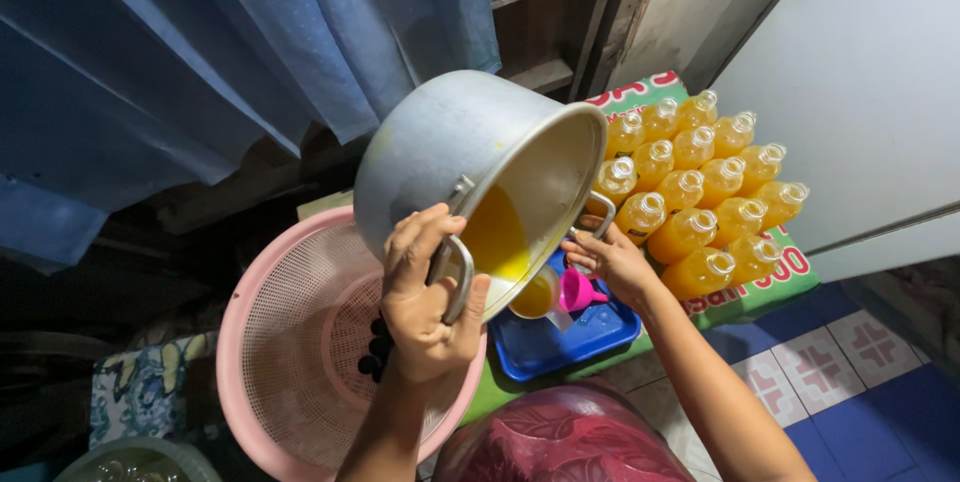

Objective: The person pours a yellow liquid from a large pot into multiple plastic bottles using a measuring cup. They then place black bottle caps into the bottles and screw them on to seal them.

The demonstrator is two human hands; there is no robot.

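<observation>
A large metal pot (450, 157) is tipped on its side, and orange liquid (497, 240) pools at its lower rim. My left hand (425, 297) grips the pot's near handle. My right hand (612, 260) holds the far handle at the rim. Below the rim a small cup (535, 297) of orange liquid and a pink funnel (577, 291) sit over a blue tray (570, 337).
Several open bottles of orange liquid (700, 197) stand packed together on a green mat (770, 287) at the right. A pink plastic strainer basket (300, 342) sits at the left. Blue curtain hangs behind. A dark red round thing (560, 442) lies at the bottom.
</observation>
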